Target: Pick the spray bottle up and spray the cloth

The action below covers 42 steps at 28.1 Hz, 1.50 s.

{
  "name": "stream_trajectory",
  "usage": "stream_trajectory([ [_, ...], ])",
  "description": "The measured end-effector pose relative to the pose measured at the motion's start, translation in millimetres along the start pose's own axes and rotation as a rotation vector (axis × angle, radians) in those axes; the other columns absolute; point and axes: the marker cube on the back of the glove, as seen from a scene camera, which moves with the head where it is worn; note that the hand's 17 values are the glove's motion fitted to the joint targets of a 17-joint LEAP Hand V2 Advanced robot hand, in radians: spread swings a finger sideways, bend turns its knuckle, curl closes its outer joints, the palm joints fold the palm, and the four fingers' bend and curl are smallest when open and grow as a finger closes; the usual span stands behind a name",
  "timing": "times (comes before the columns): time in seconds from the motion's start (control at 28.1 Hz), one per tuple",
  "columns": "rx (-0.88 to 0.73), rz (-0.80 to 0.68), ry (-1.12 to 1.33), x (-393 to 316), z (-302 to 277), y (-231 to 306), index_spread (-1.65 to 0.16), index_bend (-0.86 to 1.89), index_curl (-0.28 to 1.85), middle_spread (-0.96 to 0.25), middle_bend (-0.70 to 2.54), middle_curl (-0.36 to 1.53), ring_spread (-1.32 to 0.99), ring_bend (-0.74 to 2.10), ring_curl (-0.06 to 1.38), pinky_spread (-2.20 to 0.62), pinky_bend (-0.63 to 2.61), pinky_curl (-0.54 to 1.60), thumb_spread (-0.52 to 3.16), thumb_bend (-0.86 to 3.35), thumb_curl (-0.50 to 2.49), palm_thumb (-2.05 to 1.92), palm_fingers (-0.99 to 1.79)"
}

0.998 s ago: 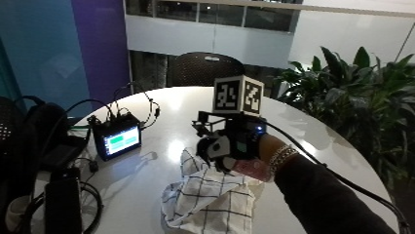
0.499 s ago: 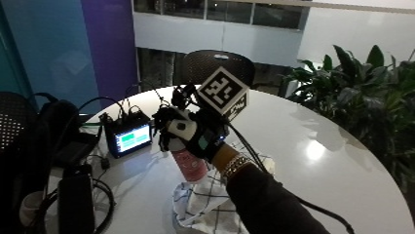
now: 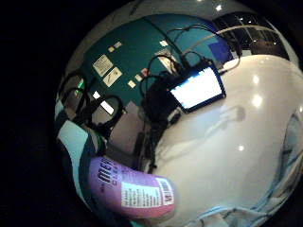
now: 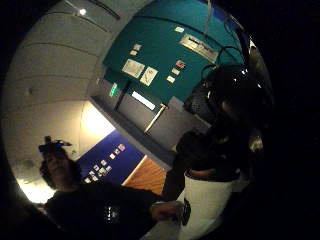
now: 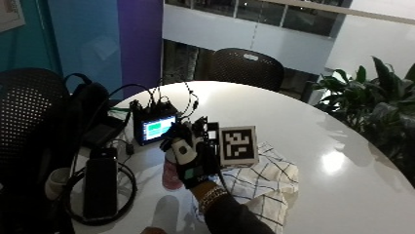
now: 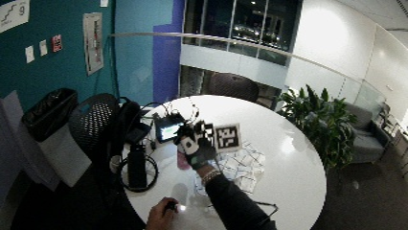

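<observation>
In the outside view my gloved right hand grips the top of a pink spray bottle, held upright just above the white round table. A white checked cloth lies crumpled on the table just right of the hand. The little finger side palm view shows the bottle's pink body with its white label close to the palm, and the cloth's edge beside it. In the wide outside view the hand and bottle are left of the cloth.
A small lit monitor with cables stands just behind the hand. A black box with coiled cable and a cup lie at the table's left edge. Black chairs and plants surround the table. The person's bare hand rests at the near edge.
The hand was over the cloth, then rose with the pink bottle. Now it holds the bottle at the cloth's left side, near the monitor. The outside camera has also shifted.
</observation>
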Motion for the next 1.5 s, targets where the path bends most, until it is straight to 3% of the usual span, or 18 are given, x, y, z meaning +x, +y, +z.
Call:
stream_trajectory([
  [0.25,0.048,0.068,0.057,12,15,14,-0.34,0.18,0.68,-0.19,0.51,0.55,-0.16,0.67,0.47,-0.28,0.54,0.41,0.58,-0.03,0.88,0.86,1.30],
  [0.71,-0.066,0.042,0.073,7,52,9,-0.34,0.16,0.68,-0.20,0.50,0.55,-0.17,0.69,0.47,-0.29,0.55,0.42,0.59,-0.02,0.89,0.84,1.31],
  [1.14,-0.089,0.178,0.043,24,16,28,-0.34,0.14,0.66,-0.22,0.49,0.55,-0.18,0.71,0.48,-0.31,0.59,0.42,0.64,-0.02,0.89,0.85,1.29],
  [1.28,-0.184,0.242,0.042,28,10,34,-0.33,0.13,0.65,-0.22,0.49,0.55,-0.18,0.70,0.47,-0.30,0.59,0.42,0.66,-0.02,0.88,0.85,1.24],
  [1.5,-0.441,0.329,0.129,29,-12,34,-0.32,0.09,0.62,-0.21,0.48,0.54,-0.17,0.66,0.47,-0.02,0.34,0.39,0.74,-0.02,0.87,0.85,0.74],
])
